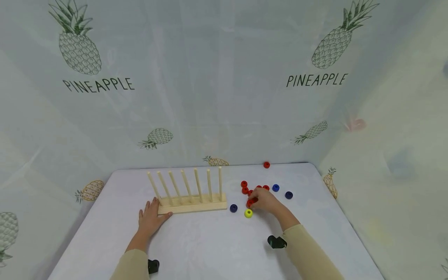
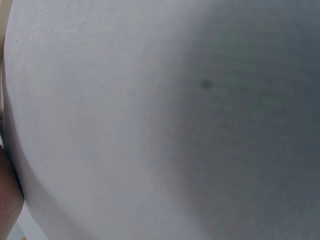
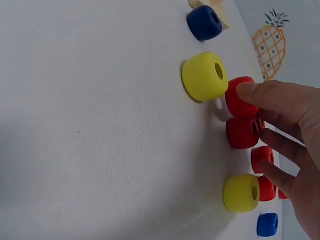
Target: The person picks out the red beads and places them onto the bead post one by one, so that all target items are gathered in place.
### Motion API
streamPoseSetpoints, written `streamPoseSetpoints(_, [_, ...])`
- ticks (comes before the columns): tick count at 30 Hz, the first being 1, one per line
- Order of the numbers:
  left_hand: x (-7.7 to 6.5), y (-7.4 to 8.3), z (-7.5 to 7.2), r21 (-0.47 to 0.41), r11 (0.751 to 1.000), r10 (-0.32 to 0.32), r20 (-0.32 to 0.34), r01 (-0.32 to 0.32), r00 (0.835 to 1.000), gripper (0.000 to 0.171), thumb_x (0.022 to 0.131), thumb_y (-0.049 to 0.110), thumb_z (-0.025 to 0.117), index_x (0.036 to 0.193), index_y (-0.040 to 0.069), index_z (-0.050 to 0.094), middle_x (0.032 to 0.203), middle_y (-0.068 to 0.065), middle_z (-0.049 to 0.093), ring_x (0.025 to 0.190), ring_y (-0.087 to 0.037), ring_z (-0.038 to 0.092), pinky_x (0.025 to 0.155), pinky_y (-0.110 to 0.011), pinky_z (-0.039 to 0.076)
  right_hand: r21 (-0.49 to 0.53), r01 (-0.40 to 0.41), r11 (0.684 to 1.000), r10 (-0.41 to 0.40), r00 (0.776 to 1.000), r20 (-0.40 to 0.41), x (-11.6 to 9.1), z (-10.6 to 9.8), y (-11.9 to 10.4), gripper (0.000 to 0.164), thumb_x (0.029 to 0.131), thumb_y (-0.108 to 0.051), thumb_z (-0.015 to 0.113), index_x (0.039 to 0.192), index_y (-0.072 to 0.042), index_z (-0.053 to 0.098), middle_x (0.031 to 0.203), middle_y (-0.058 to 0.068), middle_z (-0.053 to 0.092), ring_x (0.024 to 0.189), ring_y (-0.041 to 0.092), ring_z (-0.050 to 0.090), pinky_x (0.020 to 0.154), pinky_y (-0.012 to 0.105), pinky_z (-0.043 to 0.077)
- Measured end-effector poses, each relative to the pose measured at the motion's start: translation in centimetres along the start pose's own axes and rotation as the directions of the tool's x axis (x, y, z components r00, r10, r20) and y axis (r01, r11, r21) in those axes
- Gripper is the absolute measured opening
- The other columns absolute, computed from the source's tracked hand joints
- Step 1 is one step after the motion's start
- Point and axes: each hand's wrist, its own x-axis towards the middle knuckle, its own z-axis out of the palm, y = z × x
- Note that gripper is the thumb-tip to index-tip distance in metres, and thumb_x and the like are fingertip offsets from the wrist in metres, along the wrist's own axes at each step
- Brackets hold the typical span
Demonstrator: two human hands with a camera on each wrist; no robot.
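Note:
A wooden rack with several upright pegs [image 1: 210, 205] stands on the table. My left hand [image 1: 149, 219] touches its left end, fingers spread and thumb along the front edge; only a bit of that hand [image 2: 9, 200] enters the left wrist view. My right hand [image 1: 266, 200] pinches a red bead [image 3: 239, 100] with thumb and forefinger, the other fingers spread. Touching or close below it in the right wrist view is another red bead [image 3: 241, 133]. A yellow bead [image 3: 204, 77] lies beside the pinched one, and a dark blue bead [image 3: 204, 23] sits nearer the rack.
More red beads [image 1: 244, 184] lie around the right hand, partly hidden by it. Farther right are a blue bead [image 1: 275, 188] and a dark blue bead [image 1: 288, 195]. One red bead [image 1: 266, 165] sits at the table's far edge. A pineapple-print cloth [image 1: 224, 97] hangs behind.

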Motion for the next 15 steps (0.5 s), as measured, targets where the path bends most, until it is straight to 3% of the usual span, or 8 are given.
streamPoseSetpoints(15, [-0.5, 1.2, -0.6, 0.031, 0.998, -0.052, 0.046, 0.05, 0.998, 0.094, 0.09, 0.051, 0.064, 0.148, -0.011, 0.023, 0.155, -0.031, 0.016, 0.141, -0.052, 0.005, 0.108, -0.07, -0.004, 0.131, -0.01, 0.991, 0.009, 1.0, 0.01, -1.0, -1.8, -1.6, 0.02, 0.082, -0.015, 0.079, 0.1, -0.022, 0.074, 0.103, -0.005, 0.065, 0.104, 0.023, 0.056, 0.091, 0.045, 0.052])
